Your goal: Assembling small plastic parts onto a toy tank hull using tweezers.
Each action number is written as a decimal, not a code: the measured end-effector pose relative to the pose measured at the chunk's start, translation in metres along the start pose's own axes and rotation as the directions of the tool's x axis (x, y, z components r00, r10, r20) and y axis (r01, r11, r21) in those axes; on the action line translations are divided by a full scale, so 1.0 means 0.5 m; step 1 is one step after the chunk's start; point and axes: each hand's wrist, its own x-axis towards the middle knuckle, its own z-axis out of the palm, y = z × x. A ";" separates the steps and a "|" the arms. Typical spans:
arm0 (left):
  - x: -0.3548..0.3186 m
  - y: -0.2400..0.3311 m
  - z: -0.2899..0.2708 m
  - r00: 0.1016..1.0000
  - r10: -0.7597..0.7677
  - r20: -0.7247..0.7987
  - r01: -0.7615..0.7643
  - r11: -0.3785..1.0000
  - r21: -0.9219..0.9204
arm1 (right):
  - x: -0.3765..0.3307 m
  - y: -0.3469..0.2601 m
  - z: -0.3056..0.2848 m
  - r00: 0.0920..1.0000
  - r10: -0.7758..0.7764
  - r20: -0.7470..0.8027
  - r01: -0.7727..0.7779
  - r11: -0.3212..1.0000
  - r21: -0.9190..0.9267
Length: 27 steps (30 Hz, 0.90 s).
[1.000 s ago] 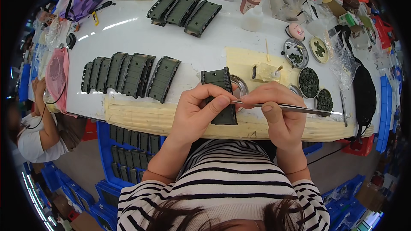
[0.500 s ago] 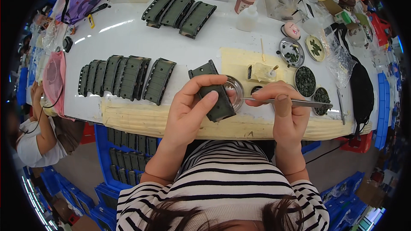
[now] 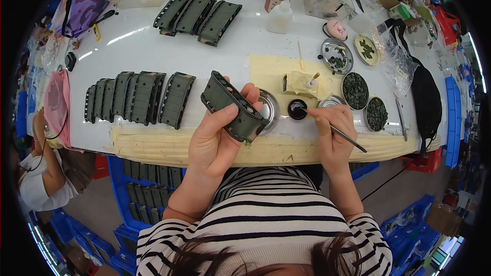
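My left hand (image 3: 209, 148) is closed around a dark green ridged plastic part (image 3: 225, 103), tilted so its dotted side edge shows. The thumb presses on its front face, with the other fingers behind. In my right hand (image 3: 335, 140) I pinch a thin metal tool, which looks like tweezers (image 3: 349, 137). Its tip is at a small round black pot (image 3: 297, 109). Between the hands stands a shiny metal dish (image 3: 271, 111), partly hidden by my left fingers. Similar green parts stand in a row (image 3: 125, 97) to the left, with one apart (image 3: 176, 100).
Further green parts (image 3: 197, 18) lie at the back. On the right are tins of small dark green pieces (image 3: 355, 91), a metal dish (image 3: 337, 56) and a second metal tool (image 3: 401, 118). A white bottle (image 3: 281, 18) stands behind. Blue crates (image 3: 123, 189) are below; a person (image 3: 48, 168) sits at left.
My right hand has moved the tool down from beside the green part to the black pot. My left hand has turned the part, bringing its side edge into view. The whole view has shifted slightly.
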 end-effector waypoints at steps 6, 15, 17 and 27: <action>0.002 -0.004 -0.006 0.999 0.007 0.032 -0.001 0.985 -0.174 | -0.002 0.005 0.003 1.000 0.011 0.007 -0.011 1.000 -0.019; -0.003 -0.002 -0.014 0.992 -0.056 0.116 0.077 0.978 -0.192 | -0.003 0.010 0.006 1.000 -0.007 0.016 0.007 1.000 -0.027; -0.006 -0.005 -0.009 0.995 -0.045 0.087 0.059 0.985 -0.165 | -0.003 0.010 0.006 1.000 -0.007 0.016 0.008 1.000 -0.029; -0.013 0.003 0.002 0.999 -0.029 -0.046 0.023 0.991 -0.130 | -0.001 0.004 0.000 1.000 -0.022 0.002 0.022 1.000 -0.002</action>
